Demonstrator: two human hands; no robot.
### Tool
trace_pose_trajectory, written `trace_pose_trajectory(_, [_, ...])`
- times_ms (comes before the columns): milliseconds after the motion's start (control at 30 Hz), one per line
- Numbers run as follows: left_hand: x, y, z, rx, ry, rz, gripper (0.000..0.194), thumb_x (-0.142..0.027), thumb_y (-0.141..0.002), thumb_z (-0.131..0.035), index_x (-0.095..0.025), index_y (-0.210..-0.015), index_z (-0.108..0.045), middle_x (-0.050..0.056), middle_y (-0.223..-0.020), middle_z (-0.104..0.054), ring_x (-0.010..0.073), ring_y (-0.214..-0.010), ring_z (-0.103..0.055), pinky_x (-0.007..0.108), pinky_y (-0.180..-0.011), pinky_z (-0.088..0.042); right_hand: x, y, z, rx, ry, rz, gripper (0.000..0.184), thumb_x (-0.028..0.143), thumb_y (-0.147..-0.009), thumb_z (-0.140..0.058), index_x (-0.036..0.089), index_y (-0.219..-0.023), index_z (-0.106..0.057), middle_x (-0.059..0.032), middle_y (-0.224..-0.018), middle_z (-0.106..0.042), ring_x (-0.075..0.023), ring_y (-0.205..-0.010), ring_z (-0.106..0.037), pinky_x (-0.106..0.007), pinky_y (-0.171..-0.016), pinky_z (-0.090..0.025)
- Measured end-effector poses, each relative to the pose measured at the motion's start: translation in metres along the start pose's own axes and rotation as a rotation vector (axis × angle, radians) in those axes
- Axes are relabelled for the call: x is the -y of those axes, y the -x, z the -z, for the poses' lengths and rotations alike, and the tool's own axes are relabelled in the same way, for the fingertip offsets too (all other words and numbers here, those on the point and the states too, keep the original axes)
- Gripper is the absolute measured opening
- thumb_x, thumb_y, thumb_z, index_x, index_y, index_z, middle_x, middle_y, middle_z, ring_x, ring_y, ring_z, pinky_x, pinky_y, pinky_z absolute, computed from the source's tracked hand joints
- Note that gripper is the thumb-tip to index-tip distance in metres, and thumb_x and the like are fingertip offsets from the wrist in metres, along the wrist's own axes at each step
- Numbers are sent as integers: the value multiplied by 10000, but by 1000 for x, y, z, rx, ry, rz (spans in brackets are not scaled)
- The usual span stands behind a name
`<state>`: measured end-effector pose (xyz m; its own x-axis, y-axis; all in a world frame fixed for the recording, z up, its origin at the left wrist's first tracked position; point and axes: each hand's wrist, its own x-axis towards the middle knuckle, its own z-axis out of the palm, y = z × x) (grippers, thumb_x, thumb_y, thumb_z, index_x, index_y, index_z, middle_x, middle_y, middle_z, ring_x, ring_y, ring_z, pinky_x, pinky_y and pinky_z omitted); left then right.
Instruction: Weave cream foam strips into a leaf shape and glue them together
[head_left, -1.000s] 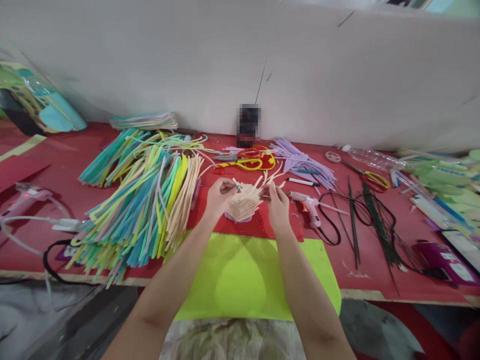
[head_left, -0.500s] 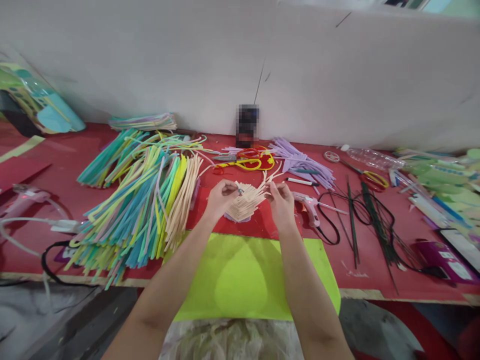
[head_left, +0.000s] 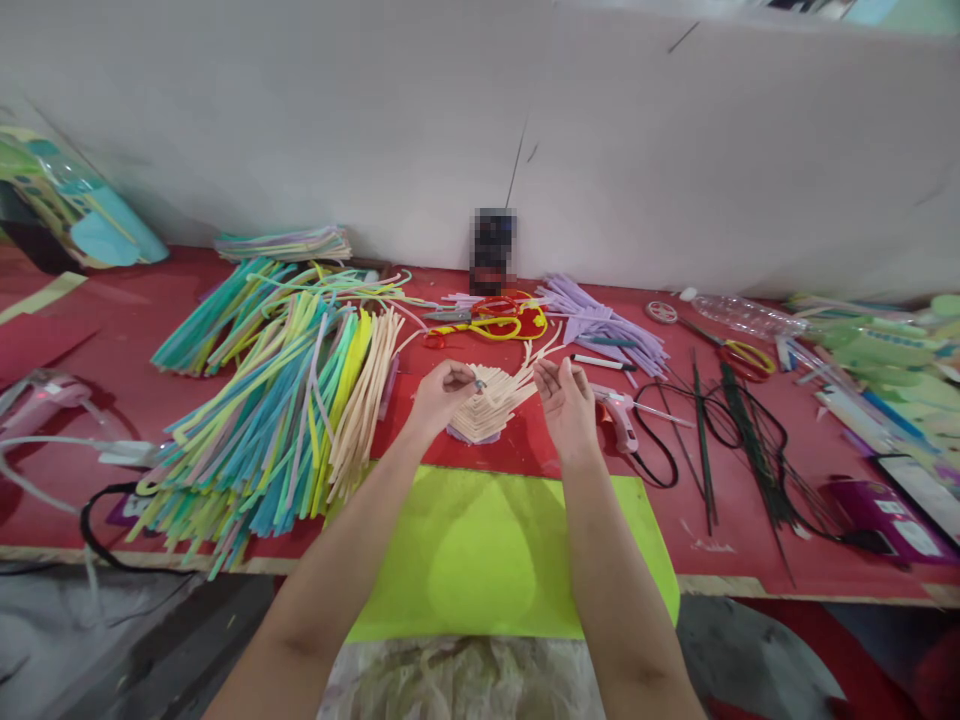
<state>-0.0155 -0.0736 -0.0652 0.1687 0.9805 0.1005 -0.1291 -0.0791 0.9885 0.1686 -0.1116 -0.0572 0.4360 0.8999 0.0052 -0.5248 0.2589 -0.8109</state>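
Note:
Between my hands a small piece of layered cream strips [head_left: 491, 402], with a purple edge along its bottom, lies on a red sheet [head_left: 517, 458]. Loose strip ends fan out from its upper right. My left hand [head_left: 442, 395] is closed at the left edge of the piece, thumb and finger curled together on it; a small grey-blue spot, perhaps a ring, shows at the fingertips. On the right, my right hand [head_left: 568, 405] is raised just beside the strip ends, fingers apart, nothing visible in it.
Bundles of coloured fuzzy stems [head_left: 277, 420] cover the left side. Behind the piece lie yellow-handled scissors [head_left: 499, 326] and purple stems [head_left: 600, 325]. A pink glue gun [head_left: 619, 412] with its cord rests right of my hand. A lime-green sheet [head_left: 487, 560] spreads toward me over the table edge.
My right hand has let go of the strip ends, drawn slightly to the right and spread its fingers. My left hand stays in place at the piece.

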Motion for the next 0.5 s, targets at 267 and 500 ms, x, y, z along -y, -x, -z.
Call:
trace_pose_trajectory(267, [-1, -8, 11, -138, 154, -60, 231, -228, -603, -746, -197, -760, -579, -25, -708, -635, 125, -697, -637, 269, -706, -506, 10, 1, 3, -61, 236, 227, 237, 406, -765, -682, 223, -787, -533, 32, -716, -684, -122, -674, -669, -294, -717, -555])
trace_pose_trajectory(500, [-2, -20, 37, -320, 322, -122, 280, -250, -603, -776, -211, -766, -551, -46, -723, -613, 98, -735, -637, 297, -832, -525, 8, 28, -11, 702, 717, -286, 286, 461, -741, -680, 193, -688, -596, 52, -470, -585, -91, -395, -514, -218, -442, -423])
